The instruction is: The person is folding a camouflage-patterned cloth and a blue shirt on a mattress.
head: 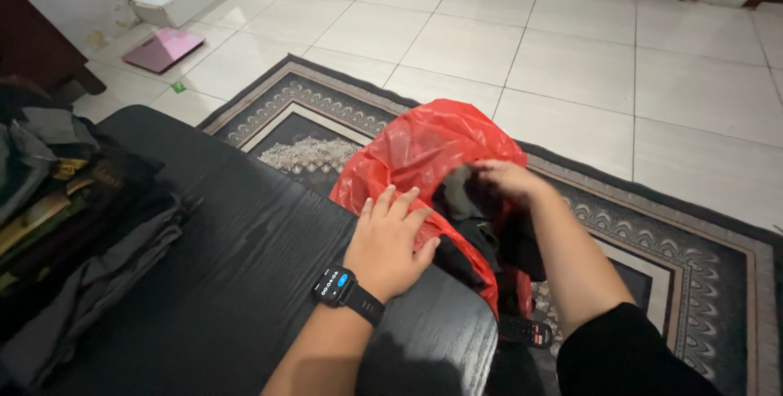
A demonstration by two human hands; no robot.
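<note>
- At the table's near corner, the red plastic bag (424,147) hangs half off the edge of the black table (245,249), its bulk swelling over the patterned rug (652,249) beyond.
- Left hand (390,241), a dark smartwatch (336,285) on its wrist, lies flat and open on the bag's near side, fingers spread, pinning the plastic against the tabletop rather than gripping it.
- Right hand (510,177) curls at the bag's mouth, fingertips closed on a dark garment (473,200) that fills the opening; how firm the pinch is I cannot tell.
- To do this well, I judge the flat hand should keep the bag's wall taut and low so the thin plastic does not ride along, while the other hand works the cloth in line with the opening instead of across it, where it could snag or tear the film.
- Bag's long axis runs roughly from the far upper left down toward the near right, with the mouth facing the person and slightly downward off the table edge.
- Folded clothes (73,233) sit stacked at the table's far left, well apart from both hands.
- A black remote control (526,332) lies on the rug below the bag.
</note>
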